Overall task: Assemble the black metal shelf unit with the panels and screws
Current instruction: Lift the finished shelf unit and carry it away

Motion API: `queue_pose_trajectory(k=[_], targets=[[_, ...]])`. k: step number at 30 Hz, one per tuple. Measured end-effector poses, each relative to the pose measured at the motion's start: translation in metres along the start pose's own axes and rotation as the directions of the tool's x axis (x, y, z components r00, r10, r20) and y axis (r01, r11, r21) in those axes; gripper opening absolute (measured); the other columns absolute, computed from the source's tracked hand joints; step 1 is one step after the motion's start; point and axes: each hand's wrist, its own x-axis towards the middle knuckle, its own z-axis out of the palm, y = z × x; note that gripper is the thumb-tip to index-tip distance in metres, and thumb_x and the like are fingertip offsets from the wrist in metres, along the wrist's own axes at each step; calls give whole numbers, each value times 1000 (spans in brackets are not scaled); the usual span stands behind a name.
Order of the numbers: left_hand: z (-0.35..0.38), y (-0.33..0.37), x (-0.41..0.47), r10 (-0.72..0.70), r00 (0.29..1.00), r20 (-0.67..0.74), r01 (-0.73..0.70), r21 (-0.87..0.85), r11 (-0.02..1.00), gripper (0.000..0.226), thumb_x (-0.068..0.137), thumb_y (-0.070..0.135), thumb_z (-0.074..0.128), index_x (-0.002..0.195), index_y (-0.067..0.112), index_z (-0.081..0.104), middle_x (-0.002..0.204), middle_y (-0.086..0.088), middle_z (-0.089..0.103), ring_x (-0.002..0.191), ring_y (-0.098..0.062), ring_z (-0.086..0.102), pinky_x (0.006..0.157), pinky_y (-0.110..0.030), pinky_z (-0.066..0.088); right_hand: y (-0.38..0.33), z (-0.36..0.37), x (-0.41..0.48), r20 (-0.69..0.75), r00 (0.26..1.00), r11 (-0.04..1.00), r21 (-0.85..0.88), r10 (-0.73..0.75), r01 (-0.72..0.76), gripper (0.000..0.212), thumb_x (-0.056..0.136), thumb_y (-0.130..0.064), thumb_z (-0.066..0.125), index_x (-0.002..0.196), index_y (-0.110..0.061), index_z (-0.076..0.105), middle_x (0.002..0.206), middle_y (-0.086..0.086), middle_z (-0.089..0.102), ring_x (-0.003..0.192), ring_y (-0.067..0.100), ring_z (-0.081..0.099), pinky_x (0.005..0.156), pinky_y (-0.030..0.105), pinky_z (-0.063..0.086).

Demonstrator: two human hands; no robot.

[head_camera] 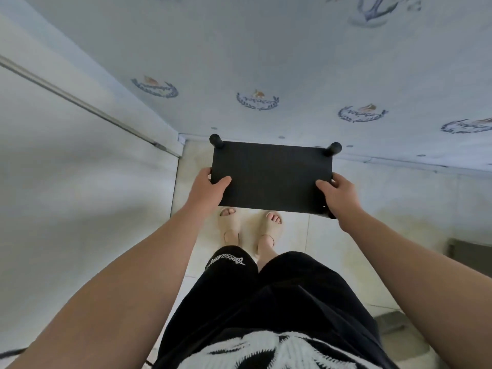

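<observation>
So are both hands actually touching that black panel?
Touching. The head view shows the left hand and right hand each gripping a short end of the black panel, thumbs on top.

Floor (386, 198) lies open under the shelf (271, 177), bed (292, 62) ahead, wall (80, 169) left.

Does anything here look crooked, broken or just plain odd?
Nothing looks damaged or spilled. The left hand and right hand grip the black panel by its near corners. Stubby round posts show at its far corners; none shows at the near left corner, perhaps hidden.
</observation>
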Motion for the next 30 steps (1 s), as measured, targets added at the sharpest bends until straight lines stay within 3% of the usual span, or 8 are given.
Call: queue_pose_trajectory(k=[3, 6, 9, 14, 17, 20, 24, 30], targets=[[5, 6, 42, 3, 1000, 2, -3, 36, 999, 47, 89, 41, 64, 130, 26, 48, 111, 8, 60, 92, -8, 62, 71, -28, 55, -11, 14, 33, -21, 999, 999, 14, 30, -29, 18, 101, -25, 56, 118, -31, 58, 103, -10, 66, 85, 13, 63, 45, 22, 51], [8, 7, 83, -14, 1000, 22, 13, 56, 998, 47, 90, 39, 64, 131, 24, 49, 115, 5, 60, 98, -15, 63, 83, -36, 58, -18, 30, 65, -51, 997, 998, 36, 54, -52, 17, 99, -26, 58, 115, -33, 60, 103, -11, 68, 91, 15, 66, 59, 30, 59], [9, 3, 117, -23, 999, 34, 21, 70, 997, 48, 90, 40, 64, 133, 24, 48, 113, 6, 60, 94, -11, 62, 80, -35, 58, -20, 48, 94, -63, 997, 998, 30, 48, -46, 16, 99, -27, 57, 113, -33, 62, 102, -9, 70, 92, 17, 67, 68, 36, 62], [12, 2, 152, 9, 1000, 15, -11, 87, 996, 47, 91, 42, 64, 131, 23, 48, 106, 9, 58, 88, -7, 60, 61, -21, 46, -21, 69, 126, -96, 995, 1000, 10, 18, -17, 21, 99, -29, 57, 119, -33, 59, 103, -11, 67, 90, 13, 65, 57, 27, 59], [14, 7, 167, 53, 999, -7, -52, 89, 995, 44, 91, 41, 65, 127, 22, 50, 100, 12, 58, 89, -6, 60, 62, -19, 44, -21, 75, 138, -132, 991, 1000, -7, -18, 18, 18, 99, -29, 57, 116, -33, 58, 98, -16, 63, 85, 5, 61, 44, 11, 48], [13, 13, 178, 106, 994, -21, -103, 111, 988, 43, 90, 43, 64, 125, 21, 52, 102, 12, 58, 88, -4, 58, 64, -19, 44, -21, 79, 145, -155, 987, 999, -6, -37, 37, 23, 99, -30, 59, 122, -31, 58, 99, -17, 61, 85, 2, 59, 41, 9, 45], [9, 18, 189, 141, 989, -39, -135, 137, 981, 44, 91, 41, 64, 127, 19, 53, 108, 9, 57, 92, -9, 58, 65, -18, 44, -26, 86, 154, -169, 983, 997, -30, -69, 65, 29, 99, -33, 58, 127, -28, 57, 99, -19, 59, 88, 3, 60, 54, 22, 53], [10, 26, 196, 123, 991, -43, -116, 136, 984, 45, 89, 42, 64, 127, 20, 51, 99, 15, 55, 88, -7, 57, 61, -17, 41, -40, 82, 167, -159, 979, 983, -152, -130, 106, 42, 98, -39, 57, 138, -26, 53, 103, -16, 59, 90, 7, 60, 77, 30, 49]])
